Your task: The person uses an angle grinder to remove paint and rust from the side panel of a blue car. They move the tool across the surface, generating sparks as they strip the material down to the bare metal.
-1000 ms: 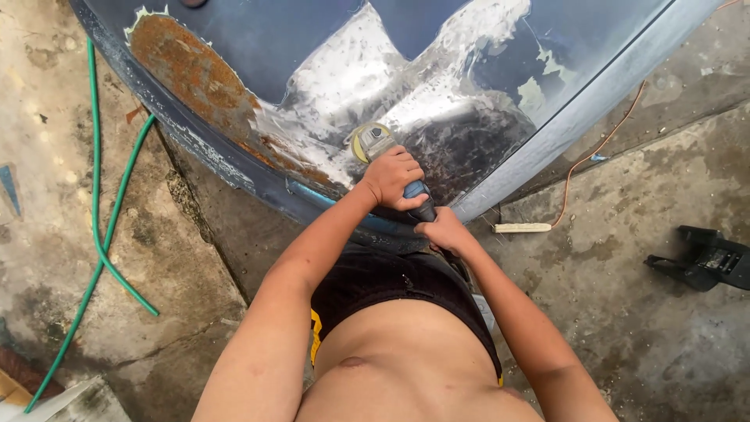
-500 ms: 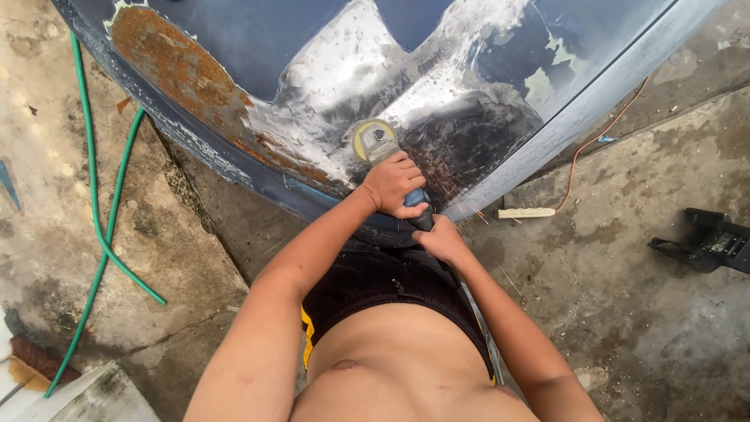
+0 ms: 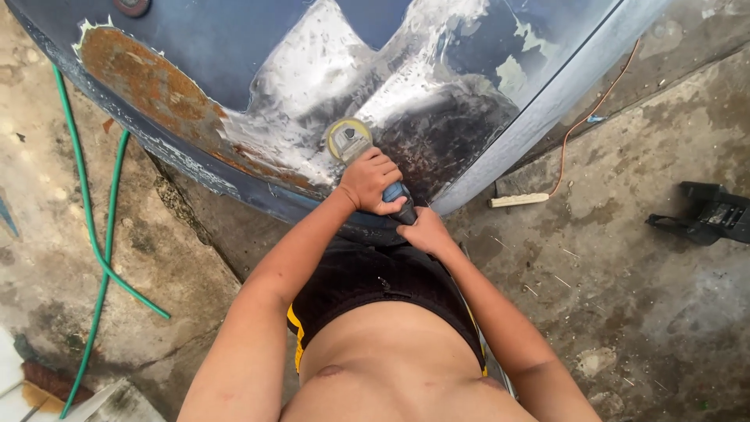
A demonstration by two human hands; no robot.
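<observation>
Head view, the only one. Angle grinder (image 3: pixel 367 160) sits on the curved blue metal panel (image 3: pixel 258 55), disc flat against the bare, ground-down patch (image 3: pixel 312 86) near the panel's lower edge. Left hand (image 3: pixel 369 181) is wrapped tight over the grinder's body just behind the disc guard, fingers closed round it. Right hand (image 3: pixel 423 230) closes on the rear of the handle, nearer the body; only part of that grip shows, but it reads as clamped.

Doing it well, by my read: keep the disc at a shallow tilt, light even pressure, sweep across the rust patch (image 3: pixel 148 86) rather than dwell, or the thin metal gouges or heats. Both hands should stay locked on; kickback near the panel's edge is the risk.

Pose: both arms reach forward and down from the torso, left arm longer and straighter, wrist bent over the tool; right forearm angles in from the right, elbow low.

Around: green hose (image 3: pixel 94 242) on concrete at left, orange cord (image 3: pixel 594 109) and a dark tool (image 3: pixel 707 215) at right.
</observation>
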